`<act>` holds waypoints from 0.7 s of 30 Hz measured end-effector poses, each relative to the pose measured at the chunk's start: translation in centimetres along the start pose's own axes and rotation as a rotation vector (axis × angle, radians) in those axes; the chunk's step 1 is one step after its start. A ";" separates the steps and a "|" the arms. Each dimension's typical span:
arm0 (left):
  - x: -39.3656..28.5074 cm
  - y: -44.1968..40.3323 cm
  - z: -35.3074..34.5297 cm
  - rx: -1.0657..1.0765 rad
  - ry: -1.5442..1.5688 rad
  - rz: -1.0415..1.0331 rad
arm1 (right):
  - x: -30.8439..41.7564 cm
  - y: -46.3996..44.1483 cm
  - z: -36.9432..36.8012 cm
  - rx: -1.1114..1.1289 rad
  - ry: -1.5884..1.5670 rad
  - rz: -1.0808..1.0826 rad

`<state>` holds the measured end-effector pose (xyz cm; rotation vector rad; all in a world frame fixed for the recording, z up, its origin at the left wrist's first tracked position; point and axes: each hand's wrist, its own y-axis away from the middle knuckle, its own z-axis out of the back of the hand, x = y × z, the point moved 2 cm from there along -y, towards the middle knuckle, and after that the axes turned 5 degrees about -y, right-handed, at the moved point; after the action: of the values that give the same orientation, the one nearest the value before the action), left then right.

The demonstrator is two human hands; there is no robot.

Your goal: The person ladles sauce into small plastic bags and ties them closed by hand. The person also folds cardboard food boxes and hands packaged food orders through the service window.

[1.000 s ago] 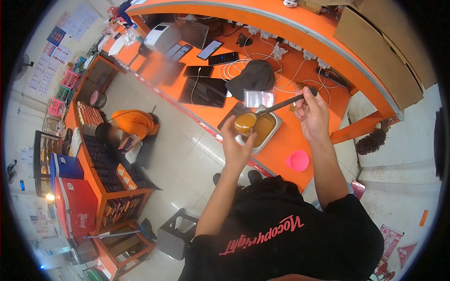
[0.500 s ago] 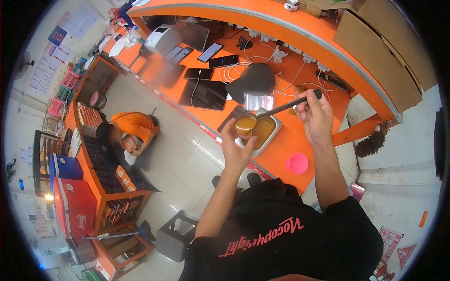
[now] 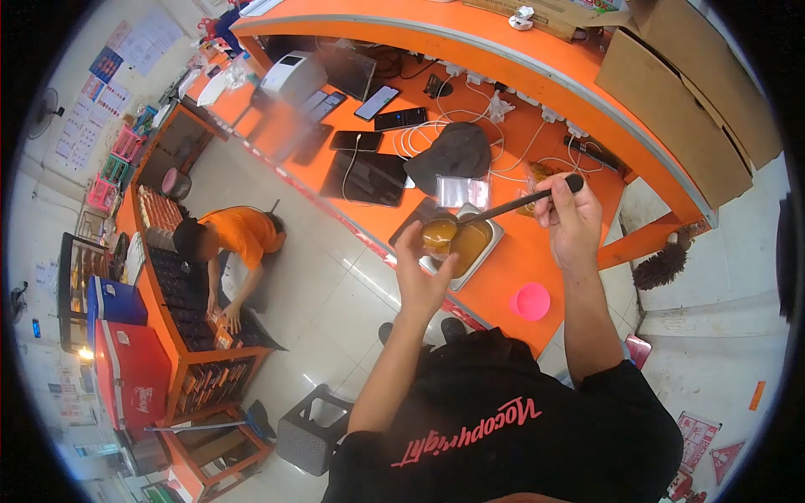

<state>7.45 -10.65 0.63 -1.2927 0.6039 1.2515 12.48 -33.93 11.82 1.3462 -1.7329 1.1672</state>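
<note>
My left hand (image 3: 423,268) is closed around a small clear container of orange-yellow sauce (image 3: 437,244), held over the near edge of a metal pan (image 3: 488,256). More of the same sauce (image 3: 474,241) fills part of the pan. In my right hand (image 3: 572,222) is a ladle (image 3: 520,202), gripped near the top of its long black handle. Its lower end reaches the mouth of the small container; where ladle bowl and container meet is hard to make out. Clear plastic bags (image 3: 461,192) lie just beyond the pan. A pink cup (image 3: 531,302) stands on the counter to the right.
Phones (image 3: 401,118), a tablet (image 3: 363,177), white cables and a dark cloth-like item (image 3: 453,156) cover the orange counter (image 3: 516,268). Cardboard boxes (image 3: 671,109) sit on the upper shelf. A person in orange (image 3: 239,239) crouches by the left shelves. A stool (image 3: 314,426) stands behind.
The small container is tilted or turned a little, and the ladle end has dropped slightly with it. The person in orange has reached down toward the low shelf.
</note>
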 end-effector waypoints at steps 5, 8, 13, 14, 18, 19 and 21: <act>-0.2 0.1 0.1 0.016 -0.052 0.022 | 0.6 0.2 -0.1 0.089 0.058 0.072; -0.3 0.0 0.1 0.008 -0.037 0.010 | 0.9 0.4 -0.1 0.133 0.082 0.105; 0.1 0.1 0.0 -0.016 0.004 -0.001 | 1.2 0.6 -0.1 0.172 0.099 0.128; 0.2 0.2 0.0 -0.018 0.003 -0.001 | 1.4 0.7 -0.2 0.184 0.102 0.135; -0.1 0.1 0.0 0.005 0.005 0.019 | 2.0 1.0 -0.4 0.201 0.114 0.133; -0.2 0.1 0.0 0.022 0.002 0.024 | 2.2 1.0 -0.5 0.213 0.141 0.150; -0.3 0.0 0.0 0.022 -0.002 0.027 | 2.5 1.2 -0.6 0.231 0.167 0.164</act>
<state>7.38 -10.80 0.92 -1.2681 0.6337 1.2647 10.62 -34.24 13.96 1.2127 -1.6514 1.5664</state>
